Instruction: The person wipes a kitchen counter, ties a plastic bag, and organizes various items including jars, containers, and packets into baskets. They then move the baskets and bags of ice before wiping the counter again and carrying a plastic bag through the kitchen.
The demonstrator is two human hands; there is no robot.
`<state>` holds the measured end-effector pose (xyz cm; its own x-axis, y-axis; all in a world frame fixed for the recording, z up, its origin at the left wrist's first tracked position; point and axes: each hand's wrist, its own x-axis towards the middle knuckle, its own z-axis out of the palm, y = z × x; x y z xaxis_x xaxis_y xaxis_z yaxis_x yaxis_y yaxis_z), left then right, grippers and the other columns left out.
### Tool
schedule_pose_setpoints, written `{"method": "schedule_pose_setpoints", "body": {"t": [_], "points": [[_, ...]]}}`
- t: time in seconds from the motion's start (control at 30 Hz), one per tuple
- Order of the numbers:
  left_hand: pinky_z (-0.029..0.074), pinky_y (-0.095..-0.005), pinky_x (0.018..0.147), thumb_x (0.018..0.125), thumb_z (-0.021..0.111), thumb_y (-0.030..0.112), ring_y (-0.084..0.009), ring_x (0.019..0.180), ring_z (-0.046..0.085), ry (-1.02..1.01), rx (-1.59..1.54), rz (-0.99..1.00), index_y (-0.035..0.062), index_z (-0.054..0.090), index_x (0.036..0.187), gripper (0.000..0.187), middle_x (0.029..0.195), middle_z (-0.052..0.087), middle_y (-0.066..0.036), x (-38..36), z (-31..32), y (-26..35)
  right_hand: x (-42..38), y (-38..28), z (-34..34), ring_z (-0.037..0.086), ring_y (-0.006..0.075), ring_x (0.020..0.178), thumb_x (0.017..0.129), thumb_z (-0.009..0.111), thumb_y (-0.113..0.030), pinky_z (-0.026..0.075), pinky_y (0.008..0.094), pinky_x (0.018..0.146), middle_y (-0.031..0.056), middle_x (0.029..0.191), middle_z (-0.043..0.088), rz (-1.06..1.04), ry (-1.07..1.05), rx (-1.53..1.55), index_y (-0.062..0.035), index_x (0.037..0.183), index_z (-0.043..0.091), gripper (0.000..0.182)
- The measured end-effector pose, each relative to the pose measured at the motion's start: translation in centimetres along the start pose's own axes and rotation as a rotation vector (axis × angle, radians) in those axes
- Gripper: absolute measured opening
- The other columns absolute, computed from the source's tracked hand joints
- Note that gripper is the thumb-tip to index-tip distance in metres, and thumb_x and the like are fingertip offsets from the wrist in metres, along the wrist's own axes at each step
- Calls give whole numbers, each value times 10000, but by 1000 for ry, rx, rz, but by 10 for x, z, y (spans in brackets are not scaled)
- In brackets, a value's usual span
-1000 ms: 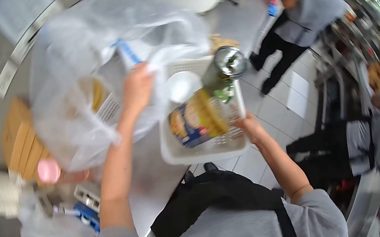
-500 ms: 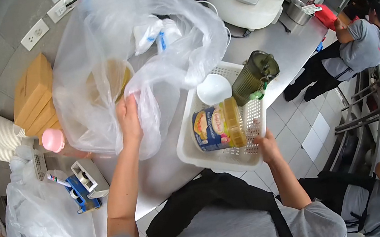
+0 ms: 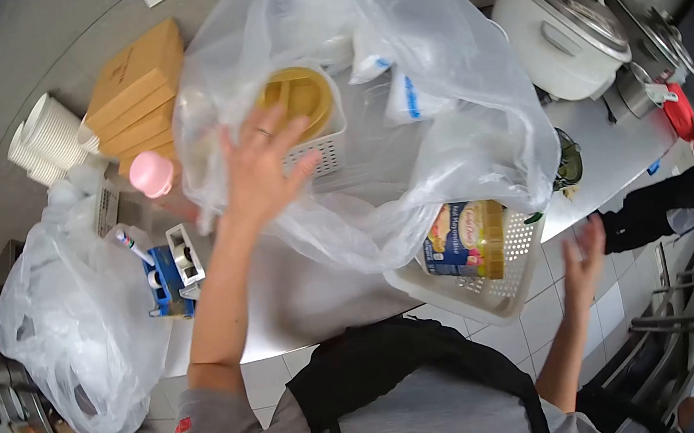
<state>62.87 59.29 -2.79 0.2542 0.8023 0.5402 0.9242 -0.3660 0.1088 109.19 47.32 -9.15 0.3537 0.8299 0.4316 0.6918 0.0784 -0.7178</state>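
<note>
My left hand is open, fingers spread, at the mouth of a large clear plastic bag. Its fingertips overlap a gold-lidded tub, which stands in a small white perforated basket inside the bag. White packets with blue marks show deeper in it. My right hand is raised and open, apart from the larger white basket at the counter's front edge. A mayonnaise jar with a gold lid lies tilted in that basket, and the bag's edge droops over its back.
Cardboard boxes, paper cups, a pink-capped bottle and a blue tape dispenser stand at left, near another plastic bag. At right are a rice cooker, a dark green container and a person.
My right hand has let go of the larger basket and drawn away. My left hand has released the bag's edge and spread over the smaller basket. The bag's mouth now hangs wider, covering the white bowl.
</note>
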Motion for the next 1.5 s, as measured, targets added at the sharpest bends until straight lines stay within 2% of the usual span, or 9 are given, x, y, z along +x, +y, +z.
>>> {"method": "schedule_pose_setpoints", "body": {"t": [0.17, 0.33, 0.43, 0.63, 0.87, 0.97, 1.27, 1.37, 1.5], "points": [[190, -578, 994, 656, 670, 516, -404, 1282, 233, -395, 363, -458, 146, 416, 1303, 787, 1391, 274, -212, -16, -19, -70, 54, -196, 15, 545, 212, 1022, 832, 449, 22, 402, 318, 917, 160, 1120, 545, -264, -199, 551, 69, 1136, 500, 312], [248, -538, 985, 628, 732, 339, -419, 1264, 252, -276, 165, -446, 100, 278, 1359, 893, 1406, 218, -229, -35, -18, -68, 98, -241, 200, 621, 271, 828, 753, 551, -148, 515, 329, 733, 221, 949, 605, -499, -694, 60, 70, 1057, 534, 375], [283, -523, 967, 626, 709, 170, -425, 1245, 276, -148, 93, -467, 62, 236, 1367, 886, 1396, 223, -237, -51, -8, -69, 113, -232, 274, 612, 329, 824, 779, 538, -181, 521, 388, 729, 232, 1056, 559, 144, -998, -60, 43, 1149, 481, 436], [311, -518, 935, 634, 634, 27, -402, 1220, 310, 95, 105, -458, 40, 257, 1356, 815, 1374, 245, -247, -87, -2, -40, 127, -207, 331, 604, 383, 853, 802, 446, -92, 531, 443, 735, 288, 1076, 514, 698, -1510, 108, 71, 1207, 397, 439], [474, -438, 637, 656, 597, -17, -363, 755, 556, 19, -251, -776, 242, 300, 1363, 809, 970, 497, -222, -130, 12, -31, 103, -215, 299, 540, 434, 979, 813, 389, 13, 534, 491, 758, 277, 1183, 439, 676, -1327, 510, 103, 1216, 319, 419], [469, -441, 535, 667, 575, -34, -357, 606, 547, 187, -104, -608, 302, 311, 1352, 808, 802, 496, -176, -133, 14, -44, 108, -223, 270, 529, 437, 999, 812, 372, 29, 534, 499, 760, 277, 1176, 439, 704, -1297, 539, 101, 1233, 283, 436], [474, -450, 692, 731, 489, -7, -370, 822, 588, 204, -334, -825, 203, 432, 1284, 594, 955, 581, -233, -126, 54, -82, 135, -237, 177, 587, 406, 910, 794, 384, 32, 545, 475, 739, 277, 1130, 494, 639, -1078, 440, 107, 1204, 327, 420], [490, -424, 669, 786, 436, 39, -340, 862, 601, -166, -846, -1243, 133, 459, 1260, 484, 924, 610, -205, -80, 44, -84, 133, -249, 151, 599, 394, 885, 781, 381, 26, 559, 447, 709, 273, 1097, 520, 603, -1041, 440, 107, 1207, 325, 437], [508, -345, 556, 828, 414, 110, -257, 860, 608, -187, -788, -1050, 103, 454, 1260, 434, 957, 613, -152, -57, 129, -147, 121, -273, 115, 623, 382, 806, 750, 392, 15, 567, 434, 677, 268, 1040, 552, 605, -1000, 383, 115, 1212, 316, 479]]}}
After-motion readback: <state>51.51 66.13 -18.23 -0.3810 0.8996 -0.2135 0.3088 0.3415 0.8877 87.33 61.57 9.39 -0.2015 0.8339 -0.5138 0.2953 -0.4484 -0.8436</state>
